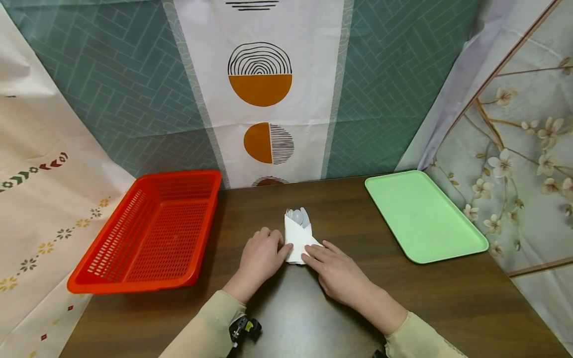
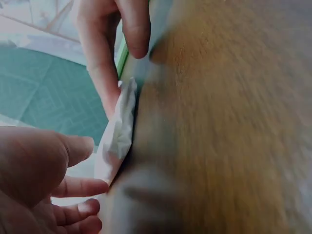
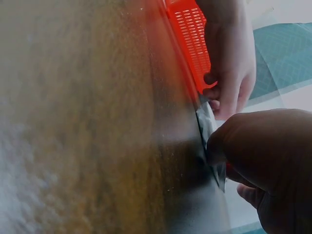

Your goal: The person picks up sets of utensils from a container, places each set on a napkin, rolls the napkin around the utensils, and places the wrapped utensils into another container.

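A white paper napkin (image 1: pixel 295 241) lies folded on the table around a plastic fork (image 1: pixel 289 213), spoon (image 1: pixel 297 216) and knife (image 1: pixel 305 218). Their upper ends stick out at its far end. At the napkin's left edge, my left hand (image 1: pixel 263 252) touches it with relaxed fingers; in the left wrist view the thumb stands apart from the index finger. My right hand (image 1: pixel 334 271) rests its fingertips on the lower right of the napkin, where a pointed flap juts out. The right wrist view shows the right thumb covering part of the napkin (image 3: pixel 207 119).
To the left stands a red perforated basket (image 1: pixel 194 278). A light green tray (image 1: pixel 425 219) lies at the right. The dark wooden table (image 1: pixel 335 209) meets a patterned cloth backdrop (image 1: pixel 277 114) behind, with more cloth at both sides.
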Demonstrator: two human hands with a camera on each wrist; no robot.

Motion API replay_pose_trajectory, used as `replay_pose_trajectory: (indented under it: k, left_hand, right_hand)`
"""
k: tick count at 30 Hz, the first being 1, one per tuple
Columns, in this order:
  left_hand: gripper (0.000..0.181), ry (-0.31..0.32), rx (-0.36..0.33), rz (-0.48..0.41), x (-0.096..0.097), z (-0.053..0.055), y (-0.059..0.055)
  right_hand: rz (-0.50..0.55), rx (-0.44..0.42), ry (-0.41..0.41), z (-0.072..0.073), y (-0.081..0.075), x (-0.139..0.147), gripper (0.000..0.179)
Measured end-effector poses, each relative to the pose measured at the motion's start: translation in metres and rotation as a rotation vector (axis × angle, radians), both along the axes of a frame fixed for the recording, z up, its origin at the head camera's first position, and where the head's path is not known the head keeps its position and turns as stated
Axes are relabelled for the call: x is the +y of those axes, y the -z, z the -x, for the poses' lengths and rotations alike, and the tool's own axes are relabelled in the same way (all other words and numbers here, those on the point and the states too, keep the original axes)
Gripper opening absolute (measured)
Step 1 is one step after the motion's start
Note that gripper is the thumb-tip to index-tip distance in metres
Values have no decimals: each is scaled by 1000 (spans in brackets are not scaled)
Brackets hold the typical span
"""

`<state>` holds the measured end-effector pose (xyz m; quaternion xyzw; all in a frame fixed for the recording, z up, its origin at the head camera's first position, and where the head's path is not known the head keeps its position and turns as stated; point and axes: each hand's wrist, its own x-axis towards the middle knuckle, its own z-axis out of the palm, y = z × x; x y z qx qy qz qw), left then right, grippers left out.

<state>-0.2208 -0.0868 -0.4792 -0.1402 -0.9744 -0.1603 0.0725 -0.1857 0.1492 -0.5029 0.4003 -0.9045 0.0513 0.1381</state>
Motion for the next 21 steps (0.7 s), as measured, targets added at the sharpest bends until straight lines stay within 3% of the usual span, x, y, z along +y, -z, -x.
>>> replay_pose_trajectory:
  k: [4,11,13,15,20,21]
  left_hand:
    - [43,-13,-48,76,6,7,3]
    - [51,-47,-179,79,11,20,4]
    - [54,-43,-212,75,10,27,8]
    - [58,-27,-228,72,7,36,21]
    - [61,0,-307,13,2,53,37]
    - [61,-4,-331,-7,2,54,36]
  right_hand:
    - [12,-5,-5,0,0,1,49]
    - [12,2,-13,0,-1,1,51]
    - [18,5,-15,0,-1,1,51]
    - [25,7,-16,0,-2,0,51]
    - [37,-2,-16,-1,-2,1,51]
    - [39,-5,-16,-1,-1,1,51]
